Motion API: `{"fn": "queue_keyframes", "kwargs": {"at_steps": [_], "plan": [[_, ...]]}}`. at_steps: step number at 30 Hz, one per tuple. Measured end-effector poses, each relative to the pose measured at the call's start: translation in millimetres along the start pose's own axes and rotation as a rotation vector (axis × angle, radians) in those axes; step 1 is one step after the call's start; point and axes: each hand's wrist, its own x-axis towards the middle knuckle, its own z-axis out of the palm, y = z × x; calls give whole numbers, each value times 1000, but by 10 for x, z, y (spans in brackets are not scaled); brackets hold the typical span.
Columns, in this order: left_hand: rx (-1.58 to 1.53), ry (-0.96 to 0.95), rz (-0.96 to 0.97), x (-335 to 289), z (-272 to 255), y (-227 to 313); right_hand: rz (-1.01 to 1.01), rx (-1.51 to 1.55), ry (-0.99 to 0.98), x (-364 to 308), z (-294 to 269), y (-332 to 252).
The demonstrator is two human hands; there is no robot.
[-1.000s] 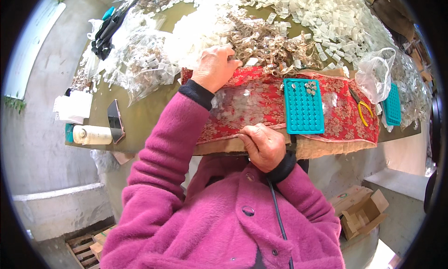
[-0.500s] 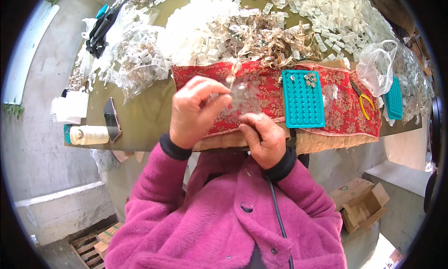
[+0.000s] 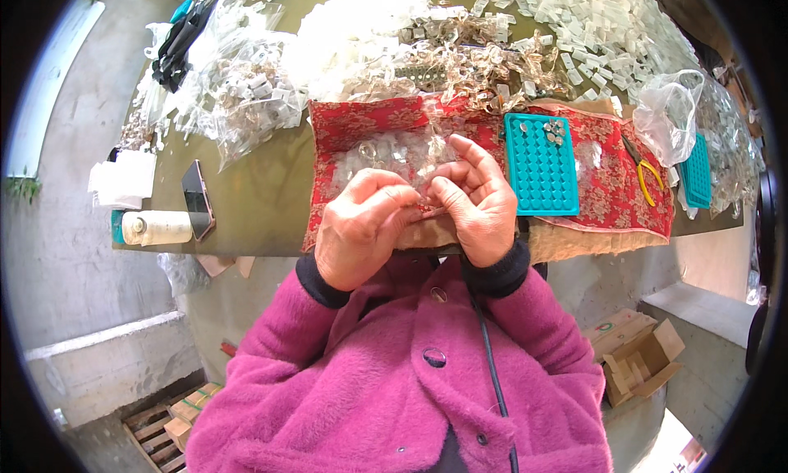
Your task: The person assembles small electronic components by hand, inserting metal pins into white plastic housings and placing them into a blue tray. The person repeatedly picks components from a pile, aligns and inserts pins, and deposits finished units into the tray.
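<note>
A fuzzy magenta coat (image 3: pixel 345 399) has black cuffs (image 3: pixel 322 282), round buttons (image 3: pixel 434 357) and a dark cable (image 3: pixel 491 366) down its front.

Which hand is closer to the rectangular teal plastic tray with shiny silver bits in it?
Right. The right hand is just left of the teal plastic tray; the left hand is farther left, beyond the right hand.

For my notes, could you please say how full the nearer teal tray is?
Mostly empty: the teal tray has silvery pieces only at its far end.
</note>
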Motion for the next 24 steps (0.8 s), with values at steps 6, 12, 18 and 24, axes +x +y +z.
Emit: {"fn": "queue_keyframes", "kwargs": {"at_steps": [6, 12, 18, 24], "plan": [[-91, -35, -122, 42, 8, -90, 39, 53, 87, 36, 4, 45], [2, 47, -53, 258, -123, -137, -310, -943, 117, 182, -48, 29], [103, 1, 14, 519, -48, -221, -394, -1209, 86, 399, -65, 100], [229, -31, 69, 684, 167, -379, -444, -856, 165, 327, -30, 87]]}}
